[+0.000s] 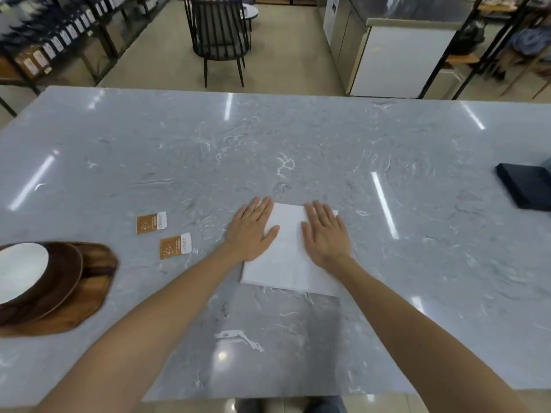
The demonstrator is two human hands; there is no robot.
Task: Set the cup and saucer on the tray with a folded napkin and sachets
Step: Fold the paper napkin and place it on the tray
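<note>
A white napkin (pixel 287 257) lies flat on the grey marble table. My left hand (pixel 253 229) rests palm down on its left edge with fingers spread. My right hand (pixel 326 232) presses flat on its right part. Two brown sachets lie to the left of the napkin: one sachet (pixel 151 222) farther away, the other sachet (pixel 175 245) nearer to me. At the far left sits a wooden tray (pixel 89 290) carrying a dark brown saucer (pixel 64 278) with a white-lined cup (pixel 21 271) on it, partly cut off by the frame edge.
A black flat box (pixel 526 186) lies at the table's right edge. Beyond the table stand a black chair (pixel 219 40), shelves with bottles at the left, and a white counter (pixel 399 55) at the right.
</note>
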